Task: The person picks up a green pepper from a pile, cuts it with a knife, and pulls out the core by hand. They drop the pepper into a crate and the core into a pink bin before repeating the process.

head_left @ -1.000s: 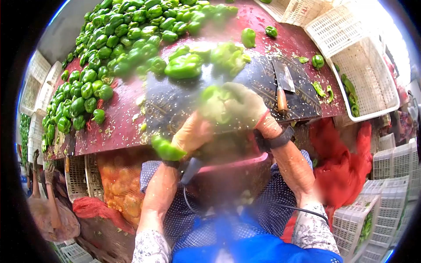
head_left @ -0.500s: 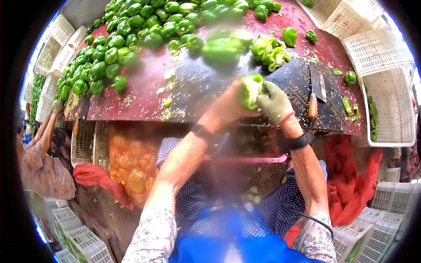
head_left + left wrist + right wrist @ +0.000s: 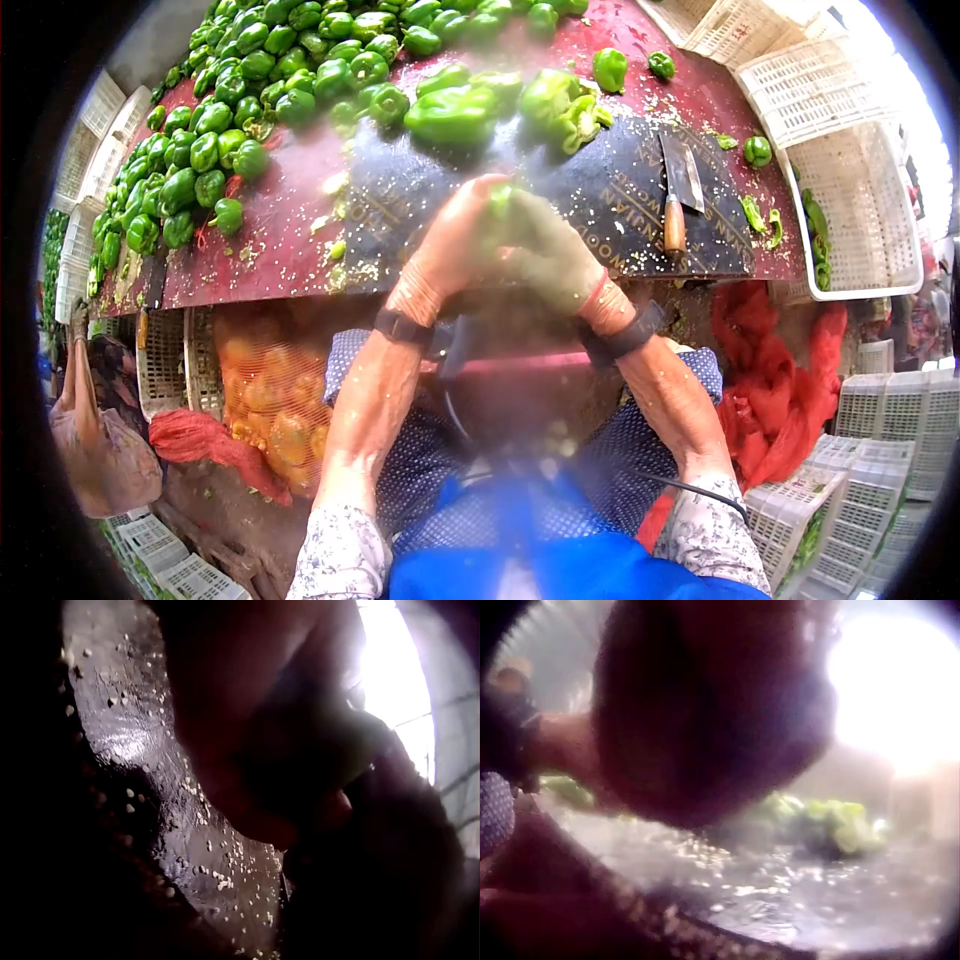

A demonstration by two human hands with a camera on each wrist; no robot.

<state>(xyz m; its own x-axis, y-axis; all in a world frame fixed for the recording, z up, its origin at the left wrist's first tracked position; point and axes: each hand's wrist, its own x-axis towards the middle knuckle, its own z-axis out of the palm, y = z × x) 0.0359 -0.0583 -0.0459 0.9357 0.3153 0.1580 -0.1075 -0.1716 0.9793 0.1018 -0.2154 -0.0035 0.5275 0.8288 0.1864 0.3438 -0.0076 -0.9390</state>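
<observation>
My bare left hand (image 3: 450, 240) and my gloved right hand (image 3: 550, 250) meet over the near edge of a black board (image 3: 630, 215). Between them they hold a green bell pepper (image 3: 500, 198); only a small blurred patch of it shows, the rest is covered by fingers. In the dark left wrist view, a dull green part of this pepper (image 3: 364, 746) shows beside the fingers. Just beyond the hands lie a large green pepper (image 3: 450, 115) and opened pepper pieces (image 3: 565, 115). To the right, a cleaver (image 3: 683, 175) with a wooden handle rests on the board.
Whole green peppers (image 3: 250, 65) are heaped at the back left of the red table (image 3: 290, 255). Pale seeds dot the surface. A white crate (image 3: 905, 270) stands at the right edge. Below the hands is a pink tub (image 3: 530, 363); an orange mesh sack (image 3: 265, 400) stands left.
The open, pale inside of the held pepper faced up half a second ago; now both hands cover it. A green piece beside the left wrist one second ago is gone. The view has shifted.
</observation>
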